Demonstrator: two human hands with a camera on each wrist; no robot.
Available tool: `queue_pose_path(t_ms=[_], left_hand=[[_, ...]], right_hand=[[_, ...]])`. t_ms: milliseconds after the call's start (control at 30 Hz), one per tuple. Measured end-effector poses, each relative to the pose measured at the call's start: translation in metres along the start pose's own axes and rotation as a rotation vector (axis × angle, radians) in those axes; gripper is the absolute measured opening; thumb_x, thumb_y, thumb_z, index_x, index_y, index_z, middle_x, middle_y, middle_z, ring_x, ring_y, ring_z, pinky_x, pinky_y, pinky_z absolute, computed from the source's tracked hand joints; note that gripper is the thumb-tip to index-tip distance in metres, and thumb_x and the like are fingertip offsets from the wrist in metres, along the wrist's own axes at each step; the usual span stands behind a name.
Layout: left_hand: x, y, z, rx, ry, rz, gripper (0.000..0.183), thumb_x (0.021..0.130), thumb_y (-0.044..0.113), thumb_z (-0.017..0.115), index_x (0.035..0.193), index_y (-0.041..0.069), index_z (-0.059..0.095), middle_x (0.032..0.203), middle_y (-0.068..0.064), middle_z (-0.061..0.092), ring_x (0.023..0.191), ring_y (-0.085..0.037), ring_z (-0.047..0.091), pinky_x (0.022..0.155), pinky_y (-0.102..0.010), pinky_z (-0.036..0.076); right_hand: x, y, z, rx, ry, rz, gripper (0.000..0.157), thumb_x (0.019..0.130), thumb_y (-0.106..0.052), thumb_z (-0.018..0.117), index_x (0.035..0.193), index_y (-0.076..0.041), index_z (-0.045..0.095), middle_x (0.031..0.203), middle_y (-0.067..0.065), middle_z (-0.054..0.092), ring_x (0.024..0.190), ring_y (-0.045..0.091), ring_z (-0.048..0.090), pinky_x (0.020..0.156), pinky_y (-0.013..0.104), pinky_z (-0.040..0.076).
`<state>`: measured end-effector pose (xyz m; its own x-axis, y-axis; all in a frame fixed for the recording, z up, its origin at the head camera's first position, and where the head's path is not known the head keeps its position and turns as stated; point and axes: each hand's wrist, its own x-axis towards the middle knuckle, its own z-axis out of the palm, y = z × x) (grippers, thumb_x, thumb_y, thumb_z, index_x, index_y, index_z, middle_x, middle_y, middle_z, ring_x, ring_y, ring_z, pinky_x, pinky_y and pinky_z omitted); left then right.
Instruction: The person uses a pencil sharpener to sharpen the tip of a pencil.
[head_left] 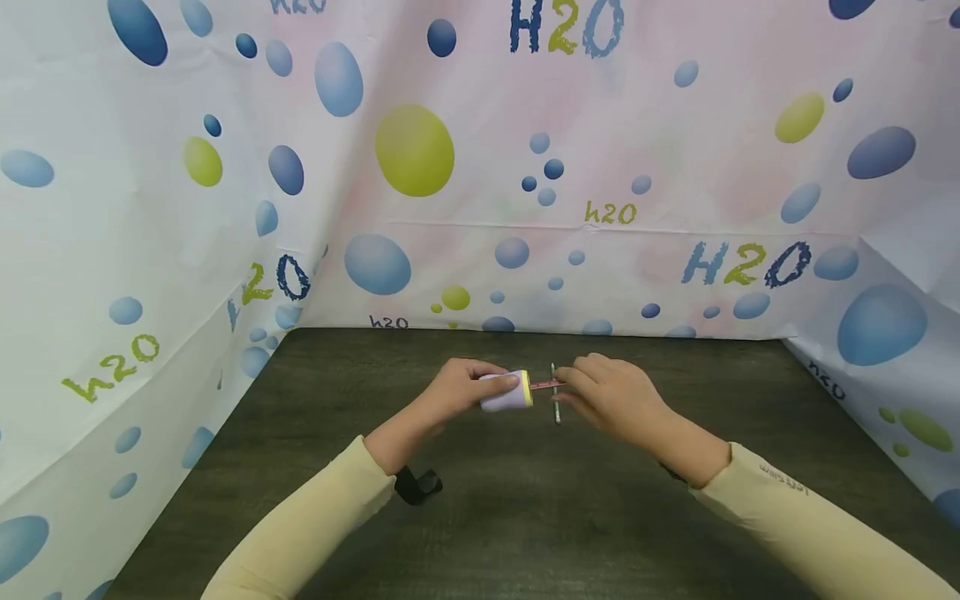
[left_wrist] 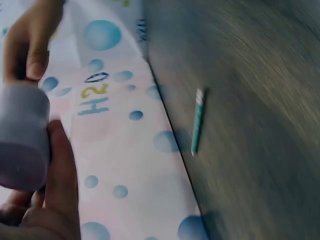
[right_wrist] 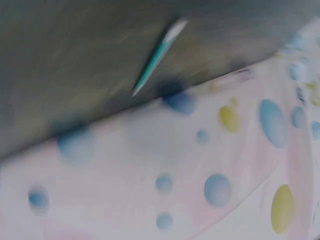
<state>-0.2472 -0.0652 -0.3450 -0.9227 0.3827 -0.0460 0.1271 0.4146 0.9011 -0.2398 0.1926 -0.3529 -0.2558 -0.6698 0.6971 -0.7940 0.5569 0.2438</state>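
Observation:
A lilac cylinder with a yellow rim is gripped by my left hand, its thumb lying along the side. From the rim's end a thin reddish, patterned pencil reaches to my right hand, whose fingers pinch its other end. Whether the pencil's tip is inside the cylinder cannot be seen. The left wrist view shows the cylinder from its base, with the right hand beyond it. A teal pencil with a white end lies on the table below the gap between my hands. Neither hand shows in the right wrist view.
The dark wood-grain table ends at a white sheet with blue and green bubbles and "H2O" lettering, behind and at both sides. A black strap hangs at the left wrist. The teal pencil lies near the table's far edge.

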Motion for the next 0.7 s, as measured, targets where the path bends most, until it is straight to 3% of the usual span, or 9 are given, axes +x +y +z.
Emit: queue_pose_path(t_ms=[67, 133, 233, 300, 433, 500, 533, 600, 700], left_hand=[[0.0, 0.002, -0.001, -0.073, -0.045, -0.061, 0.041, 0.099, 0.031, 0.065, 0.121, -0.001, 0.074, 0.112, -0.017, 0.073, 0.084, -0.012, 0.064, 0.077, -0.031, 0.057], [-0.001, 0.004, -0.001, -0.094, -0.071, -0.086, 0.041, 0.099, 0.031, 0.063, 0.122, -0.002, 0.074, 0.112, -0.017, 0.073, 0.084, -0.012, 0.065, 0.078, -0.031, 0.058], [-0.002, 0.005, 0.003, -0.022, -0.027, -0.011, 0.04, 0.097, 0.031, 0.068, 0.12, 0.0, 0.074, 0.109, -0.018, 0.074, 0.08, -0.012, 0.063, 0.072, -0.028, 0.055], [-0.003, 0.004, 0.007, 0.109, 0.04, 0.131, 0.037, 0.093, 0.03, 0.074, 0.118, 0.002, 0.076, 0.107, -0.016, 0.076, 0.078, -0.013, 0.063, 0.067, -0.024, 0.052], [-0.005, -0.006, 0.012, 0.555, 0.173, 0.666, 0.042, 0.081, 0.026, 0.088, 0.112, 0.002, 0.075, 0.101, -0.01, 0.078, 0.081, -0.017, 0.07, 0.068, -0.023, 0.055], [-0.006, -0.011, 0.013, 0.709, 0.234, 0.877, 0.044, 0.077, 0.027, 0.09, 0.11, 0.003, 0.074, 0.101, -0.007, 0.078, 0.086, -0.017, 0.072, 0.072, -0.025, 0.058], [-0.007, -0.013, 0.014, 0.73, 0.232, 0.902, 0.045, 0.077, 0.027, 0.09, 0.11, 0.003, 0.074, 0.101, -0.007, 0.078, 0.086, -0.017, 0.072, 0.073, -0.026, 0.058], [-0.008, -0.014, 0.015, 0.676, 0.195, 0.824, 0.043, 0.079, 0.027, 0.089, 0.112, 0.003, 0.074, 0.102, -0.007, 0.078, 0.084, -0.016, 0.072, 0.071, -0.023, 0.057], [-0.007, -0.011, 0.012, 0.454, 0.119, 0.476, 0.038, 0.086, 0.028, 0.083, 0.116, 0.004, 0.076, 0.103, -0.011, 0.078, 0.077, -0.015, 0.066, 0.065, -0.021, 0.052]], right_hand=[[0.002, 0.002, 0.004, -0.129, 0.151, -0.135, 0.039, 0.111, -0.035, 0.042, 0.096, -0.008, 0.066, 0.075, 0.0, 0.058, 0.06, 0.012, 0.049, 0.049, 0.024, 0.041], [0.003, 0.003, 0.007, -0.198, 0.231, -0.191, 0.037, 0.111, -0.03, 0.043, 0.09, -0.009, 0.065, 0.071, -0.001, 0.056, 0.057, 0.012, 0.049, 0.047, 0.024, 0.04], [0.004, 0.0, 0.008, -0.154, 0.19, -0.11, 0.046, 0.112, -0.034, 0.04, 0.079, -0.012, 0.063, 0.063, -0.003, 0.055, 0.05, 0.009, 0.046, 0.042, 0.023, 0.036], [0.005, -0.002, 0.005, 0.076, -0.022, 0.07, 0.051, 0.11, -0.042, 0.041, 0.074, -0.014, 0.063, 0.057, -0.007, 0.049, 0.046, 0.005, 0.04, 0.042, 0.021, 0.029], [0.01, 0.005, -0.003, 0.903, -0.628, 0.655, 0.05, 0.11, -0.039, 0.045, 0.07, -0.013, 0.061, 0.053, -0.01, 0.035, 0.047, 0.003, 0.025, 0.047, 0.021, 0.022], [0.011, 0.012, -0.004, 1.128, -0.838, 0.886, 0.043, 0.108, -0.031, 0.05, 0.072, -0.011, 0.062, 0.054, -0.01, 0.032, 0.046, 0.005, 0.022, 0.047, 0.022, 0.023], [0.011, 0.015, -0.004, 1.172, -0.899, 0.928, 0.044, 0.108, -0.03, 0.049, 0.072, -0.009, 0.062, 0.053, -0.01, 0.032, 0.046, 0.005, 0.021, 0.047, 0.022, 0.024], [0.01, 0.015, -0.002, 1.136, -0.902, 0.877, 0.043, 0.109, -0.029, 0.048, 0.077, -0.006, 0.066, 0.053, -0.009, 0.033, 0.045, 0.006, 0.024, 0.046, 0.023, 0.026], [0.006, 0.005, -0.001, 0.805, -0.682, 0.644, 0.033, 0.105, -0.03, 0.058, 0.091, -0.004, 0.073, 0.061, -0.006, 0.053, 0.051, 0.006, 0.041, 0.05, 0.024, 0.036]])
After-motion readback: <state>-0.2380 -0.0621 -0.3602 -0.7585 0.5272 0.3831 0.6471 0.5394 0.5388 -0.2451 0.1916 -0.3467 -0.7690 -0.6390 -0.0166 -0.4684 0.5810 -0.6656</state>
